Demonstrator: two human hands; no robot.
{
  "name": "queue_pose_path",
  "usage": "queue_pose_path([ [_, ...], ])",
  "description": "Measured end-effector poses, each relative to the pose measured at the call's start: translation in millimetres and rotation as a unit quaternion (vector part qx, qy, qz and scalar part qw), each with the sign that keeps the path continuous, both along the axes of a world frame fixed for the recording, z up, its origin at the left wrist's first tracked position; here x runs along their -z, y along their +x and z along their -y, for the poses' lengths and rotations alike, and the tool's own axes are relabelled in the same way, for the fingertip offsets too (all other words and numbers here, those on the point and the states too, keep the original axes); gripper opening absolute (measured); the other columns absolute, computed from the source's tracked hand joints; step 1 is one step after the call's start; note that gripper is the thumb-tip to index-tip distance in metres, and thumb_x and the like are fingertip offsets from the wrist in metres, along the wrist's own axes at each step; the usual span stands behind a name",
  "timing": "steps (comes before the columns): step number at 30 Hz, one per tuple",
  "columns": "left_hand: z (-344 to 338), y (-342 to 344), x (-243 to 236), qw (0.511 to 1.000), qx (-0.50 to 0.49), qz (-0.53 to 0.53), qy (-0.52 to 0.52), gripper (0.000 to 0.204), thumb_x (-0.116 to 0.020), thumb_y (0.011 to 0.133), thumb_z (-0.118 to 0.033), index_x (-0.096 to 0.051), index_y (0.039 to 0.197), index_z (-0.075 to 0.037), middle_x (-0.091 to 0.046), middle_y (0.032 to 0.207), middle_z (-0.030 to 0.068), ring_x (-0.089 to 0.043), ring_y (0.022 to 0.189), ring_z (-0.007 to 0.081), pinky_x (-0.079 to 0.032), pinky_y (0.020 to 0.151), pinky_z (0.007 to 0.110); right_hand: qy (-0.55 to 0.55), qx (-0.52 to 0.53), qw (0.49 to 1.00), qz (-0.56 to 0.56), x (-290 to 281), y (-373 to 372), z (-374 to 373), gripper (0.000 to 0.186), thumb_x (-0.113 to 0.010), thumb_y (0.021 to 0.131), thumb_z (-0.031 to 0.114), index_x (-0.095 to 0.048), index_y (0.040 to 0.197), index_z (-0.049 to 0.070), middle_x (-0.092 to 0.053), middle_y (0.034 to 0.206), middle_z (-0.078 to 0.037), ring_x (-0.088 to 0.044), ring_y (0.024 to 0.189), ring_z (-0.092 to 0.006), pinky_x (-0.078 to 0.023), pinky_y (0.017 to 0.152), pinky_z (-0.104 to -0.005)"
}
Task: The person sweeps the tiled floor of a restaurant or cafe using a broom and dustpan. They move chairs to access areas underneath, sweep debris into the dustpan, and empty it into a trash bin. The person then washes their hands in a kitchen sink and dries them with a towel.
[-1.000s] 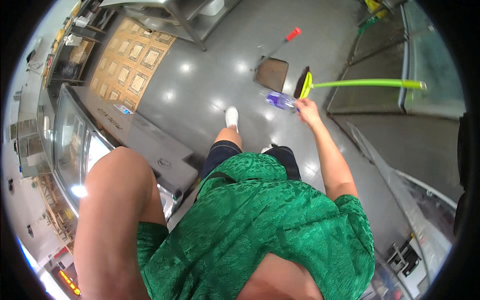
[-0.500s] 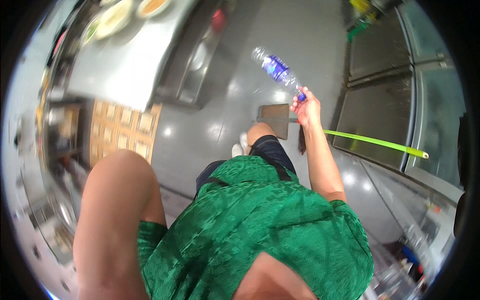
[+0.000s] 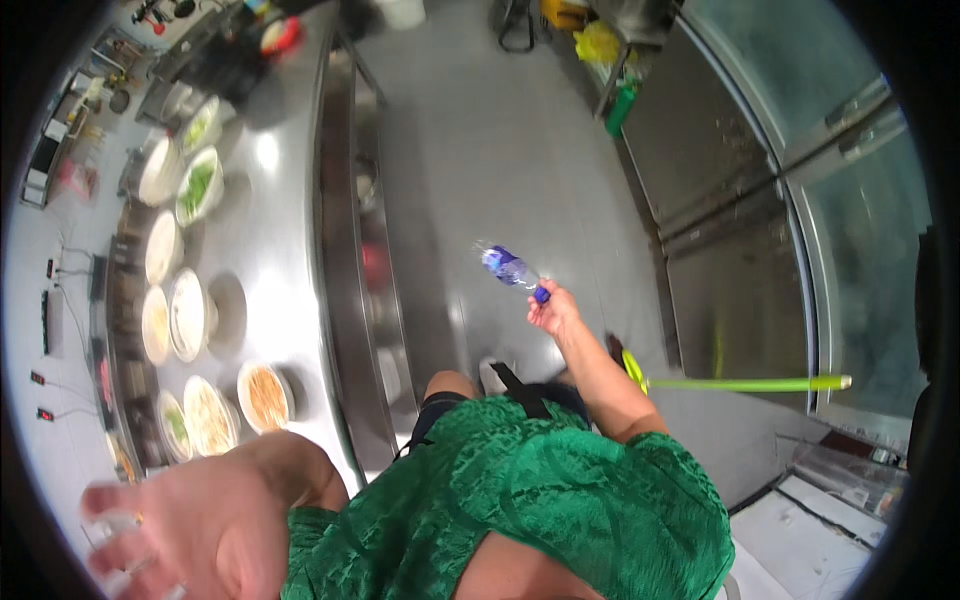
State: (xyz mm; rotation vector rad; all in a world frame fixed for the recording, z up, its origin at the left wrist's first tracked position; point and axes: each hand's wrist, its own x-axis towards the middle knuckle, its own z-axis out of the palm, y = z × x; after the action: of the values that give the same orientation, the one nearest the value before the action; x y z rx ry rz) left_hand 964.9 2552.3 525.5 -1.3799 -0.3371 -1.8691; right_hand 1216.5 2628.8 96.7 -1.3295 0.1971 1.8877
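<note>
Plastic bottle (image 3: pixel 512 270), clear with a blue label and blue cap, sits in the right hand (image 3: pixel 553 312), whose fingers are closed around its capped end. Its long axis slants from that hand up and to the left, base pointing away from the person, cap toward the palm, out over the grey floor (image 3: pixel 480 150). The left hand (image 3: pixel 185 525) is blurred at the lower left, fingers spread wide, holding nothing, beside the steel tabletop (image 3: pixel 285 230) carrying bowls (image 3: pixel 190 315) of food. A lime-green handle (image 3: pixel 745 383) lies behind the right forearm.
</note>
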Motion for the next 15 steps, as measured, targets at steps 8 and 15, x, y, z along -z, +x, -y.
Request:
queue_pose_path([
  [8,-231,-128,134,0.886,-0.11,-0.009,-0.451,0.045,-0.031,0.093,-0.039,-0.051,0.1,0.0,-0.046,0.119,0.0189,-0.038,0.117,0.0343,-0.027,0.098,0.045,0.207,-0.108,0.932,0.276,-40,5,-267,0.02,-0.05,0.087,0.022,-0.05,0.093,0.003,-0.054,0.063,-0.009,-0.049,0.046,-0.0174,-0.041,0.041,-0.0315],
  [15,-501,-158,206,0.742,0.036,0.131,-0.656,0.018,-0.046,0.087,-0.015,-0.054,0.094,-0.001,-0.054,0.105,0.0138,-0.049,0.103,0.0259,-0.036,0.091,0.036,-0.006,0.164,0.945,0.281,21,85,-357,0.026,-0.05,0.086,0.029,-0.046,0.075,0.006,-0.048,0.054,-0.008,-0.042,0.038,-0.018,-0.037,0.036,-0.034],
])
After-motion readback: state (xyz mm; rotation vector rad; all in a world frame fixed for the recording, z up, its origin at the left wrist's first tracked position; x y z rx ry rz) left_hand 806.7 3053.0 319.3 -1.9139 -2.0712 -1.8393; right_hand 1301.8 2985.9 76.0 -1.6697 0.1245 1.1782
